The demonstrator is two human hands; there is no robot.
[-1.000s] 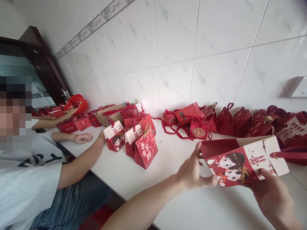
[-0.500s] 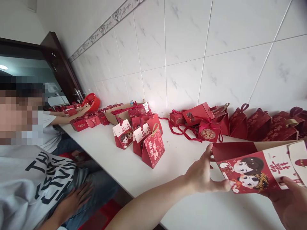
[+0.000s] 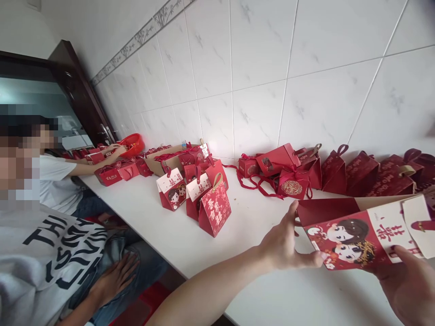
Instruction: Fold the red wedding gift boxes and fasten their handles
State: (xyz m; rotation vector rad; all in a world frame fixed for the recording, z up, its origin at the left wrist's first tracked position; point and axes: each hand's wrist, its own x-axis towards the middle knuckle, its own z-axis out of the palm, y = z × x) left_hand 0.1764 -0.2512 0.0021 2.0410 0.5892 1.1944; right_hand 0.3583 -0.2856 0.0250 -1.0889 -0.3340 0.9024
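Nearest me, over the front edge of the white table (image 3: 163, 222), my left hand (image 3: 285, 246) pinches the left end of a half-folded red gift box (image 3: 353, 240), thumb at the lower corner and the other fingers loosely spread. My right hand (image 3: 408, 285) clamps the right end, thumb on the printed face, the rest hidden behind. Mid-table stand three little red bags (image 3: 215, 209). Along the table's back edge, more red boxes (image 3: 340, 172) sit against the white tiled wall (image 3: 258, 68). At the far left end of the table there's a red bowl (image 3: 134, 144) and a dark door frame (image 3: 78, 90).
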